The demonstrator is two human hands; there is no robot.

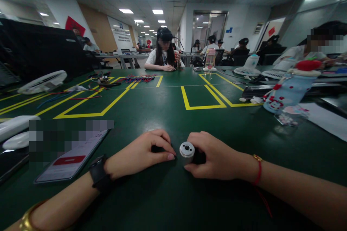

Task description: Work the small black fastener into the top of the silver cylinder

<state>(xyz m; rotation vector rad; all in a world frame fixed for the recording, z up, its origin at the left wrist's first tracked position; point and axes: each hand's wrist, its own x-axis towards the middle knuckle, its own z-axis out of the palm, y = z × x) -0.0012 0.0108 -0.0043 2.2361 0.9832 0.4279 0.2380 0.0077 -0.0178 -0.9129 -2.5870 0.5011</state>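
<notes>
A short silver metal cylinder (187, 153) stands upright on the green table, with a dark centre hole and smaller holes beside it in its round top. My right hand (210, 155) wraps round it from the right, thumb at the near side and fingers behind. Just left of the cylinder, my left hand (148, 151) rests on the table with thumb and forefinger pinched together. A tiny dark spot shows at those fingertips, too small to name. The left fingertips and the cylinder are slightly apart.
A phone (73, 155) lies left of my left arm, near white objects (18, 130). A blue bottle (291, 88) and a small clear container (291, 115) stand at right. Wires (141, 78) and a white fan (43, 82) lie farther left. A person (162, 52) sits opposite.
</notes>
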